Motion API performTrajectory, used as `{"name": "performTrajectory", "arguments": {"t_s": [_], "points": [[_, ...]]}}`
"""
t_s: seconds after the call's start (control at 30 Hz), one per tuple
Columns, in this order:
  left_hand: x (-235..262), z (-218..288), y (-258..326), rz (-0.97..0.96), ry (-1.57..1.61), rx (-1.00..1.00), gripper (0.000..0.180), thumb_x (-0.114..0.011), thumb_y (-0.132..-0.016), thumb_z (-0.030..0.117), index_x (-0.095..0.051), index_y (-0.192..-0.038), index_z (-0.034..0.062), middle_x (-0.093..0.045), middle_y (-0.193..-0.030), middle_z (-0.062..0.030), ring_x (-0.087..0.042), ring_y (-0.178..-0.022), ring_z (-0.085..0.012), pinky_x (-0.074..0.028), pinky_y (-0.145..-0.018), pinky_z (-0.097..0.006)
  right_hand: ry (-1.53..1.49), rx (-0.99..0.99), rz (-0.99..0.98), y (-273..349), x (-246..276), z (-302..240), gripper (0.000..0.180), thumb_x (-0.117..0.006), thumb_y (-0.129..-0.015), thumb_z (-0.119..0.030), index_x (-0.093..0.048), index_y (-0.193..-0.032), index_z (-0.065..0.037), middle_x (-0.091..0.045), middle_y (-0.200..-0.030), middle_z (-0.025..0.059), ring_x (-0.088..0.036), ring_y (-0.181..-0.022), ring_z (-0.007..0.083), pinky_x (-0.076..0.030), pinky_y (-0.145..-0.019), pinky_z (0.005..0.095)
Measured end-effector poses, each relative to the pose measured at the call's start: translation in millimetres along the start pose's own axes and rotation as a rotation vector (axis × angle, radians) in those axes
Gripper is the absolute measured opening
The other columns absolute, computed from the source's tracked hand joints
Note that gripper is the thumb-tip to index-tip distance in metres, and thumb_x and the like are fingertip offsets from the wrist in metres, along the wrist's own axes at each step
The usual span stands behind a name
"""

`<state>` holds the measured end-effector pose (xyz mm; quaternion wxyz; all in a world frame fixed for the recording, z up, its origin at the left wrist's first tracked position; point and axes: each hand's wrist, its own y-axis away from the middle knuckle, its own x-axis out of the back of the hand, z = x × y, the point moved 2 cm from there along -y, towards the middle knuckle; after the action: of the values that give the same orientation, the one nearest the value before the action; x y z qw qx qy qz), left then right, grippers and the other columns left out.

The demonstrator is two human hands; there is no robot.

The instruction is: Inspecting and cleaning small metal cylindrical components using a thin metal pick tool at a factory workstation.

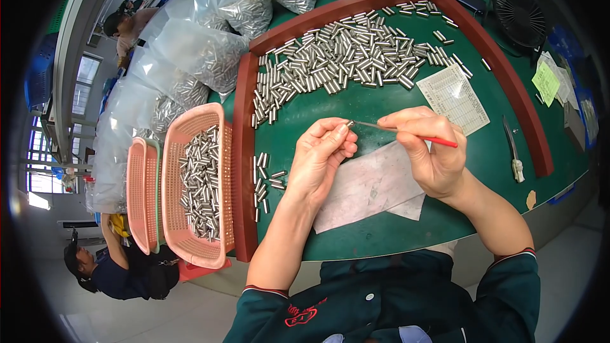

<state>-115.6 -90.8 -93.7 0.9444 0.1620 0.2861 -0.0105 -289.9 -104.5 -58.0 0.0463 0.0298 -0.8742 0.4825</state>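
"Where's the metal pin (351, 124)?"
"Just beyond the pale cloth (352, 194), pinched in the left grip (319, 152); the right grip (437, 152) is clamped on a red-handled tool (447, 143), tip at the pin."
"Room?"
"Green surface (375, 103) beyond the cloth; a red-brown rail (244, 121) stands left, far and right of it."
"Writing?"
"A gridded card (454, 100) right of the cloth, too small to read."

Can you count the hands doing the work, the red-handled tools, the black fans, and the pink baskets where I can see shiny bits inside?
Hands: 2 (left hand, right hand)
Red-handled tool: 1
Black fan: 1
Pink basket with shiny bits showing: 1
Total: 5
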Motion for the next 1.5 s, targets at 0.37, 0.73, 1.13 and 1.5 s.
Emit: {"name": "performTrajectory", "arguments": {"t_s": [0.37,0.73,1.13,1.5], "points": [[-2.6,7.2,2.1,0.088,-0.131,-0.19,0.019,-0.057,-0.085,0.01,-0.056,-0.099,-0.0028,-0.062,-0.078,-0.0085,-0.058,-0.066,-0.0122,-0.047,-0.063,-0.023,0.121,0.159,-0.092,1.9,-0.5,-5.4,0.02,-0.071,-0.066,-0.002,-0.055,-0.078,0.001,-0.061,-0.073,0.0123,-0.06,-0.059,0.0246,-0.049,-0.049,0.0276],[-13.7,20.7,21.4,0.202,-0.532,-0.495,0.009,-0.059,-0.082,0.003,-0.059,-0.088,-0.0035,-0.061,-0.072,-0.0082,-0.058,-0.059,-0.0096,-0.046,-0.055,-0.02,-0.026,0.041,0.01,7.5,-1.8,-8.7,0.015,-0.067,-0.073,0.0,-0.056,-0.083,0.002,-0.065,-0.076,0.0136,-0.064,-0.065,0.0215,-0.05,-0.053,0.0251],[6.3,11.3,69.7,0.376,-0.682,-0.564,0.007,-0.06,-0.081,0.001,-0.06,-0.085,-0.0043,-0.061,-0.073,-0.0065,-0.057,-0.061,-0.0088,-0.047,-0.054,-0.019,-0.618,-0.767,0.189,26.7,-24.2,-13.5,0.01,-0.062,-0.08,-0.002,-0.053,-0.081,0.003,-0.063,-0.078,0.0123,-0.063,-0.066,0.0161,-0.051,-0.057,0.0238],[5.5,13.0,106.7,0.518,-1.339,-1.041,0.013,-0.064,-0.07,-0.007,-0.06,-0.081,-0.0031,-0.06,-0.071,-0.0109,-0.055,-0.059,-0.0183,-0.045,-0.055,-0.026,-0.141,-0.137,-0.095,19.0,3.8,-5.9,0.005,-0.046,-0.088,0.001,-0.047,-0.092,0.005,-0.06,-0.085,0.0196,-0.059,-0.071,0.0202,-0.052,-0.066,0.0281]]}}
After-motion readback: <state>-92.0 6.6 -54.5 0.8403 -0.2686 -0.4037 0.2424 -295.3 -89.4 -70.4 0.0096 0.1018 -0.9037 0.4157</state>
